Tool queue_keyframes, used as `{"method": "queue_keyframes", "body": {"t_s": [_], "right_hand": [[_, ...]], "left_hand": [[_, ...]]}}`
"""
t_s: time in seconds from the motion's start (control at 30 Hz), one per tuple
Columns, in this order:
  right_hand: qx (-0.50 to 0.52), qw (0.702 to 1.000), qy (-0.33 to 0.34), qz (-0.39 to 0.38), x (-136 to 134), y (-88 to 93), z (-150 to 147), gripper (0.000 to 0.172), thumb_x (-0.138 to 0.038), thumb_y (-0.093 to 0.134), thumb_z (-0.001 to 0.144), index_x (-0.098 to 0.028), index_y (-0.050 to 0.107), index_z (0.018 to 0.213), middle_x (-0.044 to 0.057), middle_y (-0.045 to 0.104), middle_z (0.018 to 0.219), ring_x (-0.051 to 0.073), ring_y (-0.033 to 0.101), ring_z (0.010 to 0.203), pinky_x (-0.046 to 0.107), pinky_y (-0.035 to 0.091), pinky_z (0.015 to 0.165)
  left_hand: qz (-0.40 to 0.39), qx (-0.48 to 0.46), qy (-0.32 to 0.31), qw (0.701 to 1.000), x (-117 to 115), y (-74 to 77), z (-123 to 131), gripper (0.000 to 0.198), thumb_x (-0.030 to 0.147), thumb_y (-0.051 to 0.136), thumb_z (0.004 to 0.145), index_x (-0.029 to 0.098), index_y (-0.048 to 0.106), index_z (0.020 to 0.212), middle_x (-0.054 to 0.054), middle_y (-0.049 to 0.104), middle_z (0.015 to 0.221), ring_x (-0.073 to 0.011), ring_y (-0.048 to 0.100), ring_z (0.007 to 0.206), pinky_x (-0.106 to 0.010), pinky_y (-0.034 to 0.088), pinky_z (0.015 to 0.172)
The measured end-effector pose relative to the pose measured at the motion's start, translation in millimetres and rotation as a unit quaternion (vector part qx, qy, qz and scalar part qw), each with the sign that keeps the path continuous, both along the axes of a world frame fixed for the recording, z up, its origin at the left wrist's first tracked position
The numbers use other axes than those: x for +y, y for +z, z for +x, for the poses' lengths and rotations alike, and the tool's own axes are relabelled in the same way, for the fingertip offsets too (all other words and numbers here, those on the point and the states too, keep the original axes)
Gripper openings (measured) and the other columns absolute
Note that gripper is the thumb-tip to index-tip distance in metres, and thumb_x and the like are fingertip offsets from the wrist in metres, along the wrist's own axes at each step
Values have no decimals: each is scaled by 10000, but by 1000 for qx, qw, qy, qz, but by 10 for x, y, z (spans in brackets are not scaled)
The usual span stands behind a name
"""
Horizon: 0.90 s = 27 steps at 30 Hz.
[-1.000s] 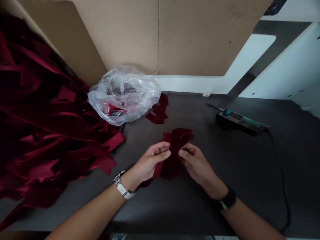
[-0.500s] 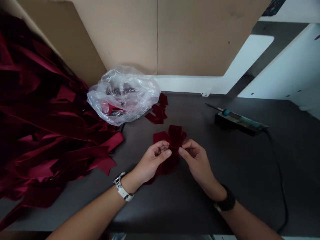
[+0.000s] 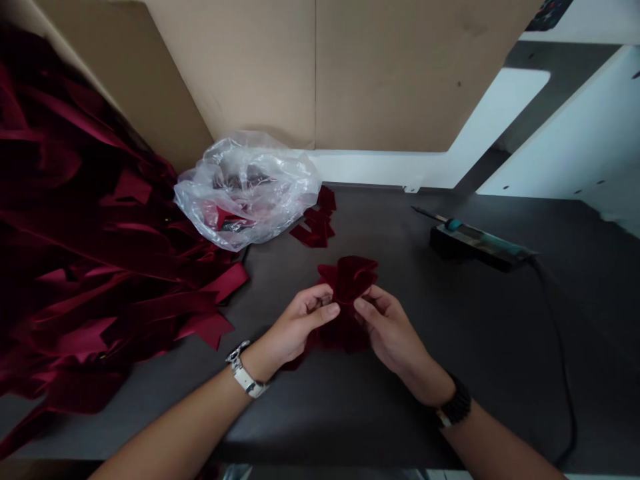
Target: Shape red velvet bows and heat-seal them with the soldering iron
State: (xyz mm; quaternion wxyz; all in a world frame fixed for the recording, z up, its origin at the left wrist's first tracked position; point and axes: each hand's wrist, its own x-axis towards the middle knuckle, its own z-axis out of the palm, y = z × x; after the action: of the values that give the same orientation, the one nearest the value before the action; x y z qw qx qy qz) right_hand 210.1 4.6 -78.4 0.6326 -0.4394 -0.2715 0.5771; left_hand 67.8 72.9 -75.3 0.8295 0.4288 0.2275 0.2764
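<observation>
1. Both hands are together at the middle of the dark red velvet bow, the left hand and right hand pinching its gathered centre between fingers and thumbs. The bow sits in the air above the dark tabletop, with its loops up and its lower folds hanging towards the person.
2. Left of the bow, a heap of wine-red satin ribbon spills over the table, its nearest cut ends a short way from the left hand.
3. Beyond the bow and slightly left, a crumpled clear plastic bag holds some red pieces. Small velvet pieces lie just beside it.
4. Right of the bow, past a stretch of dark tabletop, a soldering iron rests on a black stand. Its black cord runs towards the table's near edge.
5. Behind the bow, the table ends at a white panel and a cardboard sheet.
6. Nothing stands between the hands and the near table edge, only the forearms, with a white watch on the left wrist and a dark beaded band on the right.
</observation>
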Motion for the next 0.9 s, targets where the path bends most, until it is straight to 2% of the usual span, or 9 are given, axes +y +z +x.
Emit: {"method": "queue_keyframes", "body": {"t_s": [0.1, 0.2, 0.37, 0.53, 0.6, 0.67, 0.77, 0.9], "right_hand": [[25, 999, 23, -24, 5, 10, 21, 335, -389, 862, 612, -182, 643, 759, -21, 591, 666, 80, 503, 556, 194, 434, 553], [47, 998, 29, -38, 10, -2, 43, 352, -377, 880, 580, -170, 638, 728, -41, 571, 601, 54, 477, 485, 159, 403, 479], [40, 998, 52, -19, 19, -39, 37, 358, -406, 869, 589, -163, 618, 668, -40, 557, 510, 55, 468, 420, 145, 355, 400], [-5, 998, 57, 22, 4, -96, 56, 328, -427, 824, 663, -179, 613, 701, -43, 555, 509, 71, 476, 422, 160, 360, 398], [-40, 997, 54, 41, -10, -102, 92, 312, -431, 817, 676, -190, 636, 759, -32, 601, 587, 85, 520, 487, 175, 415, 458], [-75, 994, 57, 52, -26, -83, 134, 337, -436, 825, 669, -209, 666, 861, -7, 673, 762, 113, 598, 650, 207, 490, 610], [-110, 987, 109, 49, -42, -4, 183, 457, -488, 806, 679, -226, 672, 1029, 35, 691, 1007, 171, 627, 896, 287, 494, 835], [-166, 965, 198, 33, -42, 121, 235, 452, -554, 725, 742, -202, 691, 1025, 50, 691, 991, 190, 621, 884, 309, 479, 841]], "left_hand": [[17, -10, -22, 1000, -18, 6, -3, 328, 409, 784, 705, 146, 679, 869, -24, 609, 785, -143, 554, 768, -262, 425, 761], [54, -19, -14, 998, -13, -29, 10, 335, 434, 761, 725, 161, 692, 907, -39, 606, 871, -165, 551, 843, -284, 426, 810], [206, 31, 14, 978, 57, -128, 3, 311, 477, 677, 795, 174, 716, 854, -61, 539, 1012, -201, 504, 979, -339, 414, 914], [248, 1, -19, 968, 84, -121, -15, 291, 474, 613, 850, 222, 734, 930, -58, 467, 1080, -220, 455, 1125, -378, 341, 1051], [266, -3, -33, 963, 93, -85, -25, 292, 471, 609, 854, 229, 731, 963, -66, 460, 1141, -231, 425, 1189, -386, 315, 1078], [297, 0, -58, 953, 116, -37, -44, 299, 462, 612, 854, 221, 726, 989, -78, 471, 1173, -238, 416, 1211, -397, 304, 1089], [340, 4, -91, 936, 162, 18, -87, 320, 460, 611, 854, 195, 720, 998, -93, 494, 1200, -245, 434, 1202, -408, 305, 1091], [319, 21, -93, 943, 166, -27, -115, 293, 411, 667, 818, 189, 705, 1005, -90, 547, 1194, -247, 477, 1156, -391, 358, 1049]]}}
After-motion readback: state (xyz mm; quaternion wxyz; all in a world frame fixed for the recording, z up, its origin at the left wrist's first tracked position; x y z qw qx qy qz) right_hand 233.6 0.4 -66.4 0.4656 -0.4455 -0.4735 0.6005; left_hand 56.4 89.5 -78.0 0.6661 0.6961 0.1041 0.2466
